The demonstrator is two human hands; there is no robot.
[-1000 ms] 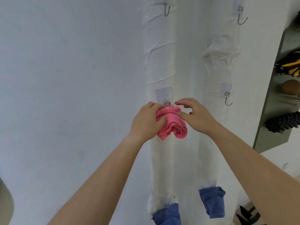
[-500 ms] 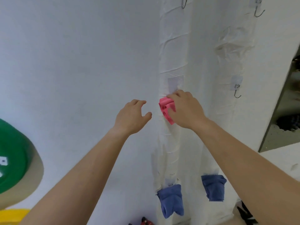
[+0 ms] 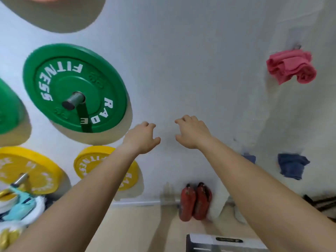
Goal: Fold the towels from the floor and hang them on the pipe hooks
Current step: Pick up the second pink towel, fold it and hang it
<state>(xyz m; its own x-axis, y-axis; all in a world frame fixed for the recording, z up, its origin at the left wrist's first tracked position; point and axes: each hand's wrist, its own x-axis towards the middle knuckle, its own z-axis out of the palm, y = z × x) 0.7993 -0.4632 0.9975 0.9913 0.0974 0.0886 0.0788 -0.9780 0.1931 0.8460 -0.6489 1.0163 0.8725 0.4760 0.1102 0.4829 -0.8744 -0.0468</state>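
White wall [image 3: 200,51], pink towel [image 3: 291,67] on hook [image 3: 297,46]

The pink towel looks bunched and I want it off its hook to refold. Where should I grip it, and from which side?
Probably pinch the pink towel at its top band just under the hook, coming from the front and lifting up. The lower part hangs in loose rolls that would likely unravel if grabbed.

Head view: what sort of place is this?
Most likely a gym or workout room. A green weight plate marked FITNESS hangs on a metal peg, yellow weight plates sit below it, and a pink towel hangs to the right.
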